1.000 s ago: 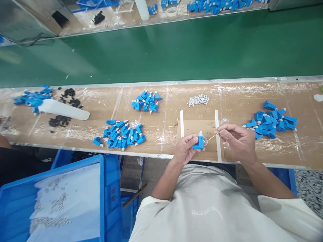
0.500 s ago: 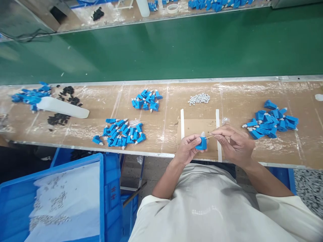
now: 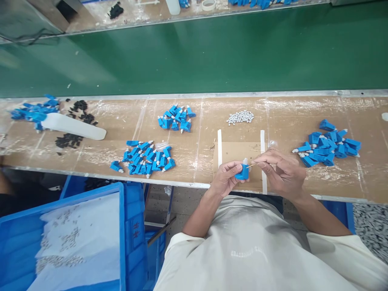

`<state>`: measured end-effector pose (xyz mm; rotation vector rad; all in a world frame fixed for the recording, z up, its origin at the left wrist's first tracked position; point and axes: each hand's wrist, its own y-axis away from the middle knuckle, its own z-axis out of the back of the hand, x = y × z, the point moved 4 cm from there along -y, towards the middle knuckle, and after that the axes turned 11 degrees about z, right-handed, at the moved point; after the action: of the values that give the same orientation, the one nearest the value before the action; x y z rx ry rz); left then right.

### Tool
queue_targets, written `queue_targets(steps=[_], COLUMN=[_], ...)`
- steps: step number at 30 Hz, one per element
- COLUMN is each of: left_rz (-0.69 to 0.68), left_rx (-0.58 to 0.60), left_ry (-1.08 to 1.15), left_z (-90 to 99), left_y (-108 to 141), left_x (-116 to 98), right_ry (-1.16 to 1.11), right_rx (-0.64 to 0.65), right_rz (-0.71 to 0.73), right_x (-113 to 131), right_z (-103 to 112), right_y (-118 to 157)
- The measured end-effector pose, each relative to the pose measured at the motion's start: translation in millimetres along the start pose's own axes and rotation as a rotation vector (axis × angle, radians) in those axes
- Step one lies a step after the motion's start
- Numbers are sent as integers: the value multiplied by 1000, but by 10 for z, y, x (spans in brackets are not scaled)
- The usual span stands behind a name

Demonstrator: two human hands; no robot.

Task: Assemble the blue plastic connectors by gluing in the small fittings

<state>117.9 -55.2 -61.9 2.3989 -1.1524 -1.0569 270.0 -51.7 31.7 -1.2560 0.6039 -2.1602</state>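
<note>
Near the bench's front edge, my left hand (image 3: 226, 178) grips a small blue plastic part with a whitish tip (image 3: 242, 173), its tip pointing up. My right hand (image 3: 283, 171) pinches a thin wooden stick (image 3: 252, 165), whose end meets the blue part just below the tip. Beneath both hands lies a cardboard sheet (image 3: 238, 149) between two white tape strips. Beyond it sits a pile of small white pieces (image 3: 240, 117). Similar blue parts lie heaped to the right (image 3: 329, 143) and to the left (image 3: 148, 158).
Another blue heap (image 3: 176, 118) is farther back. Black pieces (image 3: 69, 140) surround a white bottle-like object (image 3: 74, 126) at left. A green belt (image 3: 194, 60) runs behind the bench. A blue crate (image 3: 123, 234) stands below left. A person's arm (image 3: 4, 184) shows at the far left edge.
The camera view has shifted slightly. Both hands keep the same hold, and the stick's end stays at the blue part. At the far left, the other person's arm has moved.
</note>
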Motion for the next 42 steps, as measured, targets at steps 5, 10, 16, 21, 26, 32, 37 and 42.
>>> queue_targets(steps=[5,10,16,21,26,32,37,42], left_rz=[1,11,-1,-49,-106,-116,-134,-132], left_rx=[8,-10,-19,-64,-89,-111,-97,-66], left_ry=[27,42,60,89,144,186,213,203], left_z=[-8,42,161,270,384,470,469,471], left_y=[-3,-2,-9,4,29,22,15,-2], left_x=[-6,-15,-27,-56,-84,-38,-16,-3], right_ry=[-46,-172,-125,-54,54,381,426,449], right_rx=[-3,-219,-123,139,207,192,322,404], right_rz=[8,-141,-288,-218,-187,-199,-254,-258], right_x=[21,-92,-282,-337,-539,-1218,-1578,-1640], right_z=[-15,82,64,-162,-133,107,-23,-169], right_y=[-9,54,189,311,262,-288,-600,-645])
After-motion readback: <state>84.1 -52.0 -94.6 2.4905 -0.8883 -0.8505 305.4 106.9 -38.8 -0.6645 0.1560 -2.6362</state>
